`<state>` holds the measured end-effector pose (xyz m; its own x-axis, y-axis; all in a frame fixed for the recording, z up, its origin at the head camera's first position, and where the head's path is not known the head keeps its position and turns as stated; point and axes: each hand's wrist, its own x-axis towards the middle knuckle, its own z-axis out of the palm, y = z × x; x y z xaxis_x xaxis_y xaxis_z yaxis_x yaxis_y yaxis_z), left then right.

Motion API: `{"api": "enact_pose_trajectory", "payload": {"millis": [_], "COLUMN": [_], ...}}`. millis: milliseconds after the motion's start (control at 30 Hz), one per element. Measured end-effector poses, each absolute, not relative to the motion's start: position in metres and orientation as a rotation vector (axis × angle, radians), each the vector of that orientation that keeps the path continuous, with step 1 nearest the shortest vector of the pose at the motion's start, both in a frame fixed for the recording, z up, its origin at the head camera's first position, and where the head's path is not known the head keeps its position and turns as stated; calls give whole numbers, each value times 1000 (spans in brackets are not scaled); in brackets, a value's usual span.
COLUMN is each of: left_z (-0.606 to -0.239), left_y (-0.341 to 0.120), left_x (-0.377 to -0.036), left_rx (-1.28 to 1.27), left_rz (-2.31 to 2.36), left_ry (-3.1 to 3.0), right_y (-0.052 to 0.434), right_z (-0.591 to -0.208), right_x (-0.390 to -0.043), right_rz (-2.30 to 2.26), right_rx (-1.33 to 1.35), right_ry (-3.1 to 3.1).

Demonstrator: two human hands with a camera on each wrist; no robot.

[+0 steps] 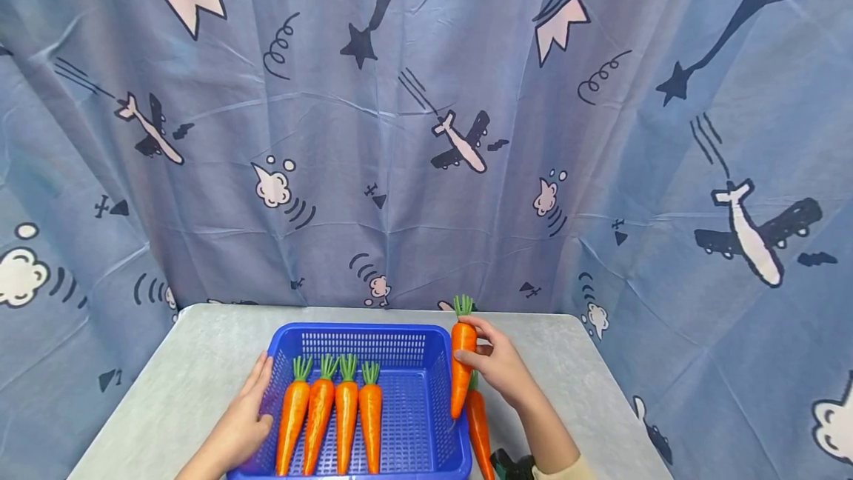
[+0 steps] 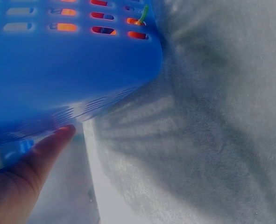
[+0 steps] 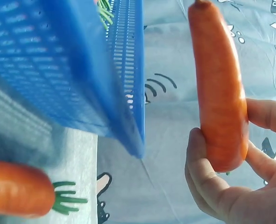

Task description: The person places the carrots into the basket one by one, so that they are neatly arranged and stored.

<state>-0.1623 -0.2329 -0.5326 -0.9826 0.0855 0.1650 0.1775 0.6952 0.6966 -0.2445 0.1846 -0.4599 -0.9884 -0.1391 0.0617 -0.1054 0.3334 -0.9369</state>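
In the head view a blue plastic basket (image 1: 363,327) holds several carrots (image 1: 346,421), lying side by side in its left half with green tops toward the back. My left hand (image 1: 240,428) rests against the basket's left side, fingers straight; in the left wrist view one finger (image 2: 58,140) shows at the wall. Above the basket's right rim, my right hand (image 1: 503,365) pinches a carrot (image 1: 463,361) near its thick end, green top up and tip down. Another carrot (image 1: 477,428) lies on the table just outside the basket's right wall, partly hidden by the held one.
A pale grey table (image 1: 560,369) carries everything. Blue curtains (image 1: 426,206) printed with planes and clouds hang behind it and along both sides. A dark object (image 1: 509,465) sits at my right wrist, cut off by the lower frame edge.
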Motion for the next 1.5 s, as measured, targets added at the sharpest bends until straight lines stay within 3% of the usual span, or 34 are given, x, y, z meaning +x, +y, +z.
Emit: {"api": "enact_pose_trajectory", "payload": {"millis": [1500], "left_z": [-532], "left_y": [-233], "left_x": [-163], "left_rx": [-215], "left_rz": [-1161], "left_ry": [-2789], "right_y": [111], "right_z": [-462], "right_x": [-276], "right_rz": [-1648], "right_rx": [-528], "right_ry": [2367]}}
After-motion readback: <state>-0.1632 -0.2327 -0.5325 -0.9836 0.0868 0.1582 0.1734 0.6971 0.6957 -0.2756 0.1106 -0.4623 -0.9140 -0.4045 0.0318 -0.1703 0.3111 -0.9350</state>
